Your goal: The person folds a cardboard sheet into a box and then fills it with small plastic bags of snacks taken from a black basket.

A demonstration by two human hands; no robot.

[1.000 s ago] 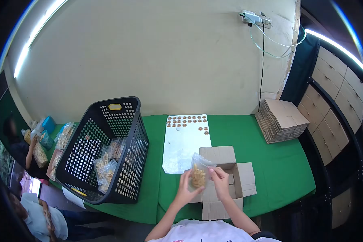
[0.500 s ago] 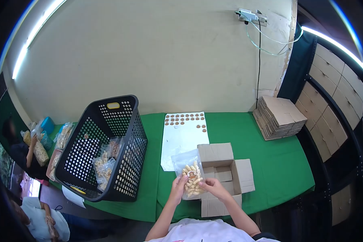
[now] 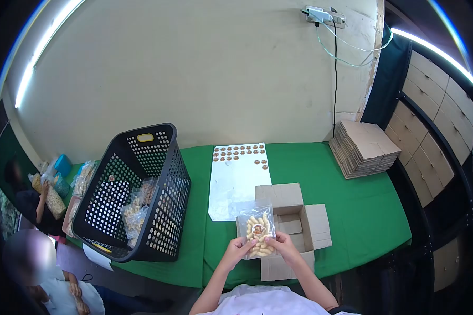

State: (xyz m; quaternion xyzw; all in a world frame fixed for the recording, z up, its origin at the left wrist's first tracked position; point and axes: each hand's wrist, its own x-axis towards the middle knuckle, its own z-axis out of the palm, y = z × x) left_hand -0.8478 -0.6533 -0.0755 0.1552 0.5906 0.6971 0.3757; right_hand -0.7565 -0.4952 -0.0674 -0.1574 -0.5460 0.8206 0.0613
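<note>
A clear plastic snack bag (image 3: 260, 218) with pale, finger-shaped pieces and a round brown label is held upright in front of me. My left hand (image 3: 237, 252) grips its lower left side, thumb on the front. Its lower right side is pinched by my right hand (image 3: 284, 248). Behind the bag stands an open cardboard box (image 3: 318, 226) with its flaps folded outward; the bag hides its left part. Beyond the bag lies a white sticker sheet (image 3: 228, 184) with round brown labels along its top and right side.
On the left stands a black perforated basket (image 3: 177, 210) holding several snack bags (image 3: 135, 220). Flattened cardboard boxes (image 3: 365, 147) are stacked at the back right. Two other people are at the left edge, one beside bagged snacks (image 3: 55, 202).
Both hands have shifted the snack bag slightly to the right and turned it more upright and square to me. At lower left, the seated person's head has come into view.
</note>
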